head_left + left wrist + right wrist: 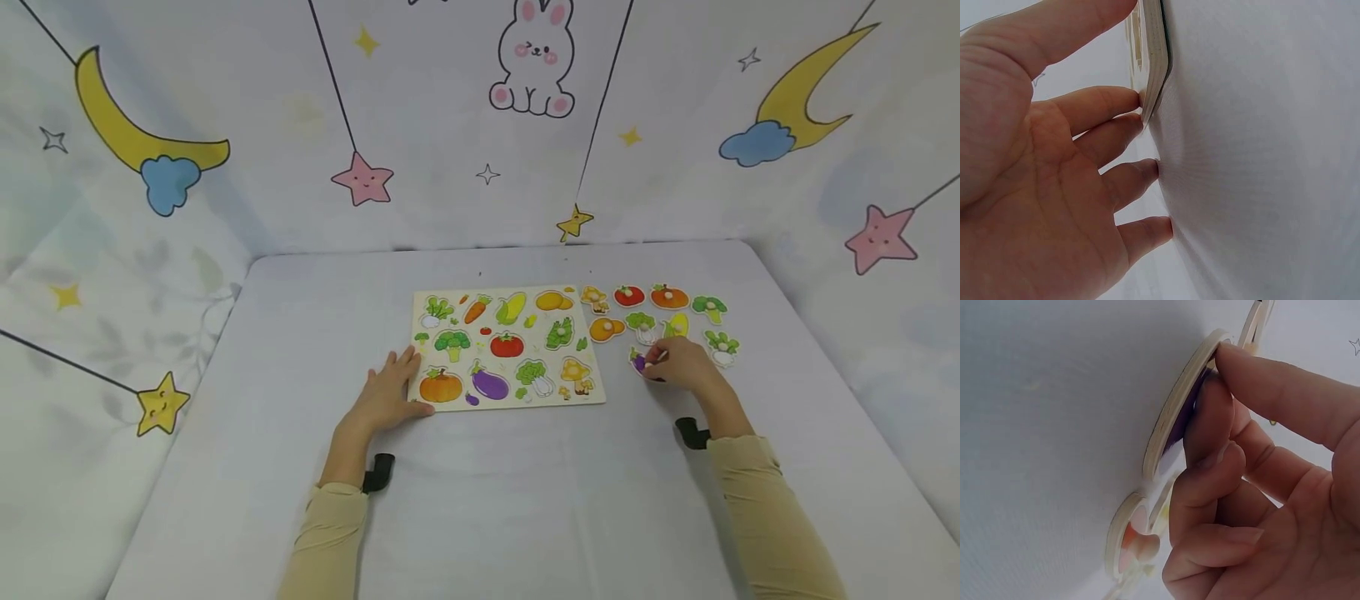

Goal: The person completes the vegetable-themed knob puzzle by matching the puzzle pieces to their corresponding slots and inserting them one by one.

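A pale wooden puzzle board (534,348) printed with vegetables lies mid-table in the head view. My left hand (386,396) rests at its left edge, fingers spread; in the left wrist view, some fingertips touch the board's edge (1157,56) and others the tablecloth. To the board's right, my right hand (686,367) pinches a purple eggplant puzzle piece (637,361) between thumb and index finger. The right wrist view has this eggplant piece (1172,415) tilted, its knob mostly hidden by the fingers. Beneath it in that view is another piece (1124,540) with a round knob.
Loose knobbed pieces lie right of the board: mushroom (595,298), tomato (629,296), pumpkin (669,297), broccoli (708,308), potato-like (606,329), cabbage (641,325), corn (676,324) and radish (722,347). A printed cloth wall (435,108) stands behind the table.
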`<state>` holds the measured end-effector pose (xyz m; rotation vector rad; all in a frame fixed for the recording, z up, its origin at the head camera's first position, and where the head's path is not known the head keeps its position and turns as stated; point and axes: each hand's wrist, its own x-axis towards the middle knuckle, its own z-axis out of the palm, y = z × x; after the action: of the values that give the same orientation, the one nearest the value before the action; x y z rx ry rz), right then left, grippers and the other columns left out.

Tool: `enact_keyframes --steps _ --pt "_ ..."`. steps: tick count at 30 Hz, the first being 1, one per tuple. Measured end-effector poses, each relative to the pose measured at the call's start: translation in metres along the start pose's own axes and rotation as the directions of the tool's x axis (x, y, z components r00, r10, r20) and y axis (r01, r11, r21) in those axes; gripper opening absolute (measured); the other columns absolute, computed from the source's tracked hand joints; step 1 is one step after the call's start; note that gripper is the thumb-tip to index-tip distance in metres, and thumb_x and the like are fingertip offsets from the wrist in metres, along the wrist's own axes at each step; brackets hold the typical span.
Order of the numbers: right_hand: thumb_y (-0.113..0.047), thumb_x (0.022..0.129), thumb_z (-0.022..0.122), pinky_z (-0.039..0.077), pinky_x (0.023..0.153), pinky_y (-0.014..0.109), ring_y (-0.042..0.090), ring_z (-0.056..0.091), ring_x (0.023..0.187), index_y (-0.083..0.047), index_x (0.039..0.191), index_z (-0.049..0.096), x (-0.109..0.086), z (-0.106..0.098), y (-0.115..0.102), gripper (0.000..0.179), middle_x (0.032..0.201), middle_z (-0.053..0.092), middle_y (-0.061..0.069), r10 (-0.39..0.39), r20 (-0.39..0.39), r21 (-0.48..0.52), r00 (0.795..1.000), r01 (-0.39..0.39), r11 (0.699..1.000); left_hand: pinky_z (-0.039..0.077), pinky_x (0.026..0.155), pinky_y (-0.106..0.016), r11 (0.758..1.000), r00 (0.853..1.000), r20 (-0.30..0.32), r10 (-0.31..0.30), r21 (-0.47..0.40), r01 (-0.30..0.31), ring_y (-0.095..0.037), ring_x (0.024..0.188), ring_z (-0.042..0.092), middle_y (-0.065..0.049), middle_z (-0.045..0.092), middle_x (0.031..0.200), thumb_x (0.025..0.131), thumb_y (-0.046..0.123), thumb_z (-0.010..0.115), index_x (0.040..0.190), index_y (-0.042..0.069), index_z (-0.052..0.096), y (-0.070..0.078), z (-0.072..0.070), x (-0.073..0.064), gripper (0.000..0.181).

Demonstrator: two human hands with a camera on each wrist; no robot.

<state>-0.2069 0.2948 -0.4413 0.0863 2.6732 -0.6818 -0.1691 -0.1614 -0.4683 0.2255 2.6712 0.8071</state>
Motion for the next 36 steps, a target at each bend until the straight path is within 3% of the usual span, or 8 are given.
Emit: enact_keyframes --steps 6,10,16,23,27,31,36 --pt "-0.017 0.089 0.069 0.044 0.071 0.032 0.029 0.051 0.086 0.003 0.101 0.062 -0.004 0.003 -0.003 0.024 0.091 0.06 0.015 0.012 -0.037 0.054 0.999 -0.01 0.999 0.003 0.118 -0.066 1.0 1.0 -0.003 0.006 0.002 -0.006 -0.041 0.151 0.006 -0.012 0.015 0.164 0.081 0.032 0.079 0.154 0.005 0.027 -0.002 0.0 0.001 0.093" --pt "-0.019 0.089 0.069 0.044 0.067 0.028 0.026 0.052 0.084 0.002 0.103 0.063 -0.01 0.008 -0.017 0.025 0.088 0.061 0.013 0.002 -0.072 0.093 0.997 0.005 0.996 0.002 0.118 -0.065 1.0 1.0 0.001 0.006 0.0 -0.006 -0.041 0.151 0.005 -0.012 0.014 0.164 0.081 0.032 0.079 0.154 0.005 0.027 -0.002 0.0 0.002 0.093" --pt "-0.016 0.086 0.07 0.043 0.061 0.026 0.021 0.052 0.076 0.0 0.096 0.067 -0.017 0.025 -0.061 0.019 0.081 0.06 0.008 -0.12 -0.093 0.125 0.988 0.131 0.983 0.002 0.118 -0.065 1.0 1.0 -0.004 0.0 -0.002 0.0 -0.041 0.151 0.005 -0.012 0.015 0.164 0.081 0.03 0.079 0.154 0.004 0.027 -0.001 -0.002 0.0 0.093" --pt "-0.014 0.083 0.073 0.043 0.062 0.025 0.017 0.051 0.071 -0.006 0.089 0.066 -0.018 0.066 -0.129 0.012 0.075 0.057 0.004 -0.258 -0.02 0.131 0.966 0.258 0.957 0.002 0.118 -0.065 1.0 1.0 0.001 0.006 -0.011 -0.006 -0.04 0.151 0.006 -0.012 0.015 0.164 0.081 0.03 0.079 0.153 0.004 0.027 0.0 -0.002 0.0 0.092" --pt "-0.014 0.081 0.074 0.042 0.06 0.023 0.015 0.051 0.067 -0.008 0.084 0.066 -0.015 0.089 -0.162 0.011 0.07 0.056 0.002 -0.309 -0.025 0.091 0.951 0.31 0.946 0.002 0.119 -0.065 1.0 1.0 -0.004 0.011 -0.018 -0.011 -0.04 0.151 0.006 -0.012 0.016 0.164 0.081 0.03 0.079 0.153 0.003 0.028 0.001 -0.003 -0.001 0.092" --pt "-0.014 0.08 0.073 0.039 0.054 0.021 0.014 0.05 0.063 -0.008 0.079 0.066 -0.01 0.105 -0.181 0.009 0.067 0.056 -0.001 -0.323 -0.042 0.042 0.945 0.325 0.945 0.002 0.118 -0.065 0.999 1.0 -0.008 0.022 -0.026 -0.022 -0.041 0.151 0.006 -0.012 0.016 0.164 0.081 0.029 0.079 0.153 0.002 0.028 0.002 -0.003 -0.002 0.092" --pt "-0.015 0.08 0.074 0.038 0.053 0.023 0.015 0.051 0.062 -0.009 0.075 0.065 -0.003 0.117 -0.189 0.012 0.067 0.059 -0.001 -0.313 -0.048 -0.01 0.949 0.313 0.95 0.003 0.118 -0.065 0.999 1.0 -0.012 0.023 -0.029 -0.024 -0.042 0.15 0.007 -0.013 0.017 0.163 0.081 0.028 0.079 0.153 0.002 0.028 0.004 -0.004 -0.003 0.092"
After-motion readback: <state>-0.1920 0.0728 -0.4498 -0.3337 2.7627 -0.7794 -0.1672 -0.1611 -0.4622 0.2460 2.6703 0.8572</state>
